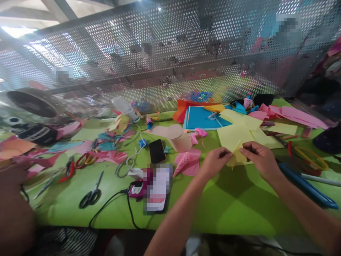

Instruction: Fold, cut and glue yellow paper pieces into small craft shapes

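Between my two hands is a small piece of folded yellow paper, held up over the right part of the table. My left hand pinches its left side with thumb and fingertips. On the opposite edge, my right hand grips the same piece, fingers bent together. Larger yellow paper sheets lie just behind it and blend with its colour, so its exact outline is hard to make out. Left of my left hand, a pink checked paper cone rests on a pink sheet.
Black-handled scissors, a lit phone and a dark phone lie on the green table among cables. A blue tray-like object is by my right forearm. Blue sheets and a perforated metal screen stand behind.
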The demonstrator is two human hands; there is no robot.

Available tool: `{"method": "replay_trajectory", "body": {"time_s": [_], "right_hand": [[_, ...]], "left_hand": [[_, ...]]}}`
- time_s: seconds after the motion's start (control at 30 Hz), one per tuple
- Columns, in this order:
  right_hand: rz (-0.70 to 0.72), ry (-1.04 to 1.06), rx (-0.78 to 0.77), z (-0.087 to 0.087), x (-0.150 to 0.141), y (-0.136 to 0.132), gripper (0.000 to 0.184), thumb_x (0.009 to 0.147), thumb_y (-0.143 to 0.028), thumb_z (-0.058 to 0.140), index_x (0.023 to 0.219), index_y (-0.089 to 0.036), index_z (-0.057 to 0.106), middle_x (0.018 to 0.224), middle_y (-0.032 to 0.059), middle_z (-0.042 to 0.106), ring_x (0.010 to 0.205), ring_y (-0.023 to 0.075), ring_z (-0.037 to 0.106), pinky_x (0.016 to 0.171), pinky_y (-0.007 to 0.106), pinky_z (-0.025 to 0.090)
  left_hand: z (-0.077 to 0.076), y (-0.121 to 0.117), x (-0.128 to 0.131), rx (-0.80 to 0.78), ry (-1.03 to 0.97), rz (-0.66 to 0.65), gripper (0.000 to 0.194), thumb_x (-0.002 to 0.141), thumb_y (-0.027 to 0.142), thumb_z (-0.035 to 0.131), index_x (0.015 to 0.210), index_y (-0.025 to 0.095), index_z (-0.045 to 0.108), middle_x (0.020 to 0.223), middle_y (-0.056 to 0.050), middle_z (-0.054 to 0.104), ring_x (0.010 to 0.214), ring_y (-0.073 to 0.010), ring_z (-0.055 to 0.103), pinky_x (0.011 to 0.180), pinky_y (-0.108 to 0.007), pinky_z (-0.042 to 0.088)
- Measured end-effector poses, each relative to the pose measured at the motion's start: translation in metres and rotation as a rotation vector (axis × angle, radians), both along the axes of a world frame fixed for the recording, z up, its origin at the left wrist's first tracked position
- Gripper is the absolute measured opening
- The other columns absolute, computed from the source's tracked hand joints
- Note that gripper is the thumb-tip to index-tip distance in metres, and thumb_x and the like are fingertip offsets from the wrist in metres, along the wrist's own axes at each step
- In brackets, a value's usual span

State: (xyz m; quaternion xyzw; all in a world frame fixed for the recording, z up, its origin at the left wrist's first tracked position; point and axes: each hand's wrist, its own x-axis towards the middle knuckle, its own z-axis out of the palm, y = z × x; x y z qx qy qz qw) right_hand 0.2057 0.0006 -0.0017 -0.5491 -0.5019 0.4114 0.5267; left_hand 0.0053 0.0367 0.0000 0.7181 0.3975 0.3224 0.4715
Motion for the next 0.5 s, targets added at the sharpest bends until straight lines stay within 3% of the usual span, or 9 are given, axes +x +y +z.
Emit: {"method": "replay_trajectory", "body": {"time_s": [0.13,0.27,0.37,0.5], "right_hand": [[0.018,0.035,-0.003,0.0003,0.0002,-0.0003,0.038,0.072,-0.055,0.086,0.087,-0.022,0.074,0.072,-0.0005,0.062,0.064,0.0126,0.052,0.056,0.025,0.044],[0.067,0.076,-0.043,-0.0023,-0.0007,0.0008,0.038,0.073,-0.054,0.086,0.094,-0.023,0.075,0.077,0.0003,0.066,0.067,0.0137,0.055,0.058,0.025,0.046],[0.099,0.072,-0.062,-0.0034,-0.001,0.002,0.039,0.069,-0.054,0.088,0.084,-0.022,0.073,0.073,0.0003,0.066,0.067,0.014,0.056,0.06,0.025,0.046],[0.066,0.019,-0.07,-0.0037,0.0,0.003,0.041,0.068,-0.057,0.089,0.079,-0.021,0.071,0.07,0.0006,0.066,0.066,0.0141,0.056,0.06,0.025,0.046]], "left_hand": [[-0.0029,0.0018,0.0018,-0.034,-0.018,0.001,0.021,0.088,0.037,0.068,0.088,0.016,0.072,0.083,-0.002,0.07,0.075,-0.0148,0.059,0.068,-0.025,0.041],[-0.0085,0.0064,0.0041,-0.106,-0.118,0.083,0.022,0.084,0.037,0.069,0.081,0.015,0.069,0.073,0.0,0.064,0.068,-0.0127,0.053,0.063,-0.024,0.037],[-0.009,0.0084,0.0035,-0.18,-0.181,0.081,0.029,0.083,0.044,0.07,0.08,0.015,0.067,0.068,0.002,0.058,0.064,-0.0112,0.048,0.061,-0.025,0.034],[-0.0063,0.0079,0.0018,-0.149,-0.147,0.034,0.032,0.083,0.047,0.071,0.078,0.015,0.068,0.073,0.001,0.061,0.069,-0.0122,0.05,0.065,-0.025,0.036]]}}
